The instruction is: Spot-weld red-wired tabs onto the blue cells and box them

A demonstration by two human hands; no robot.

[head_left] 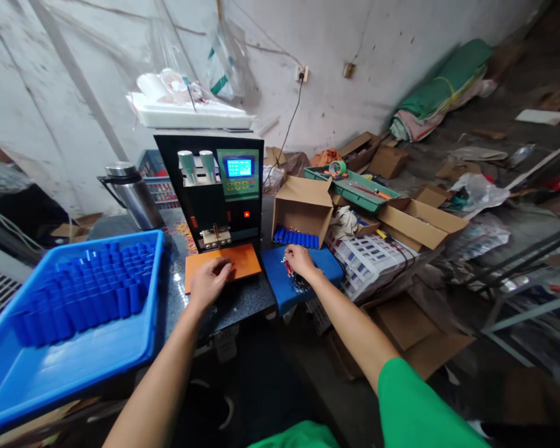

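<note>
Left hand: the left hand lay palm down on the orange plate, fingers curled loosely; whether anything sat under them could not be told.
Right hand: the right hand rested fingers down on the blue pad, its fingertips on a small bundle of red-and-dark wired pieces; it seemed to be pinching at them, though a firm hold could not be confirmed.
Key relation: the bundle lay directly under and just toward the body from the right hand, well apart from the left hand, so the right hand was clearly the nearer one.
Long axis: the bundle ran roughly away-to-near along the pad, trailing toward the pad's front edge.
Look of the bundle: thin, tangled, red strands mixed with dark ends; too small to make out more.
Welder: the black spot-welding machine stood just behind the orange plate, its electrodes above the plate's far edge, ahead of the left hand.
Cells nearby: a row of blue cylinders lay in the open cardboard box just beyond the right hand.
Tray: the blue tray to the left on the desk held many upright blue sleeves.
</note>
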